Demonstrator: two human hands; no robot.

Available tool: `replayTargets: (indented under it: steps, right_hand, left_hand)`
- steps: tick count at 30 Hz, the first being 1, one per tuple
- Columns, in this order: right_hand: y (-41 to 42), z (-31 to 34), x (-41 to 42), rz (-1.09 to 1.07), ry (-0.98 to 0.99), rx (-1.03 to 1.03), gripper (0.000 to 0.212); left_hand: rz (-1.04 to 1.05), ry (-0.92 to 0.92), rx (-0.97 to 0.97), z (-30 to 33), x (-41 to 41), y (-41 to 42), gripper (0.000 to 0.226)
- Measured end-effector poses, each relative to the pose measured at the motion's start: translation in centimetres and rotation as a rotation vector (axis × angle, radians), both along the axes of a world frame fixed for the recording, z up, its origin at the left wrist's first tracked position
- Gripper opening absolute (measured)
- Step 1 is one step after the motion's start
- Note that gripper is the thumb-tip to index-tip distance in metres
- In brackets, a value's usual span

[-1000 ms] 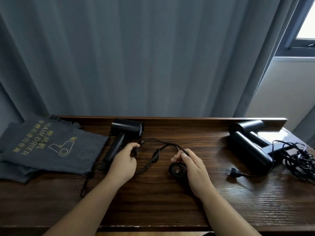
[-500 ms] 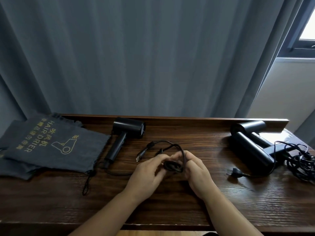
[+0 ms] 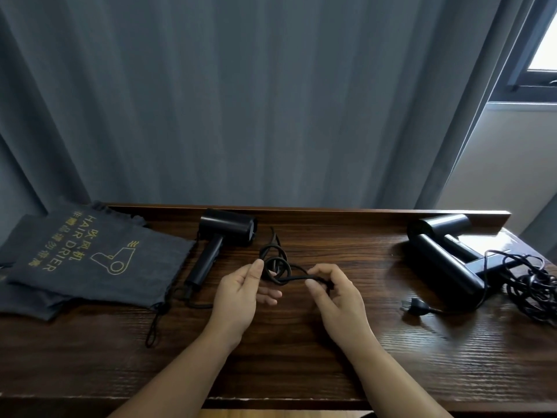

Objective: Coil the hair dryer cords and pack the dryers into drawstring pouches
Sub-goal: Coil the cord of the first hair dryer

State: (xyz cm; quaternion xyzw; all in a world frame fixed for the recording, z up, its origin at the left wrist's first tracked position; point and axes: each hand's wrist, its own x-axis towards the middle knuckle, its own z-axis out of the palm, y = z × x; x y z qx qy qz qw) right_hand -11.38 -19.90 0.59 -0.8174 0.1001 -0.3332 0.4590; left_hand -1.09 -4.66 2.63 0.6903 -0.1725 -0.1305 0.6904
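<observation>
Head camera looks down on a dark wooden table (image 3: 271,357), with both forearms reaching in over its near edge. Near the middle of the table the left hand (image 3: 238,297) pinches a small coil of black cord (image 3: 275,268) between thumb and forefinger, the other fingers loosely spread. The right hand (image 3: 337,294), just beside it, has its fingers curled round a straight run of the same cord coming off the coil. More of this cord loops back from the coil toward the far edge.

Left of the hands lies a black hair dryer (image 3: 217,245), head toward the far edge and handle pointing toward the near-left; its cord leaves the handle end and runs under the left hand. Further left, at the table's left end, a stack of dark grey pouches (image 3: 90,267) lies flat, printed in yellow with "HAIR DRIER" and a dryer drawing; a drawstring (image 3: 155,324) trails from the stack toward the near edge.

At the right end two more black dryers (image 3: 443,257) lie together, a tangle of cord (image 3: 533,282) beside them and a plug (image 3: 414,306) on the wood nearer the front. Beyond the far edge hangs a grey curtain (image 3: 241,101).
</observation>
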Motion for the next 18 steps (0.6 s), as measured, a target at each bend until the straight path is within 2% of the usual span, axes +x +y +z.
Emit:
replayTargets:
  steps: [4, 13, 18]
  right_hand:
    - [0.3, 0.2, -0.3, 0.038, -0.048, -0.037, 0.022]
    - [-0.4, -1.5, 0.6, -0.002, 0.107, -0.36, 0.01]
    - [-0.3, -1.7, 0.6, -0.017, 0.114, -0.386, 0.021]
  left_hand:
    - [0.027, -0.024, -0.034, -0.2, 0.4, 0.0, 0.027]
    - [-0.029, 0.113, -0.04, -0.4, -0.2, 0.0, 0.014]
    - [-0.047, 0.199, -0.075, -0.1, -0.4, 0.0, 0.013]
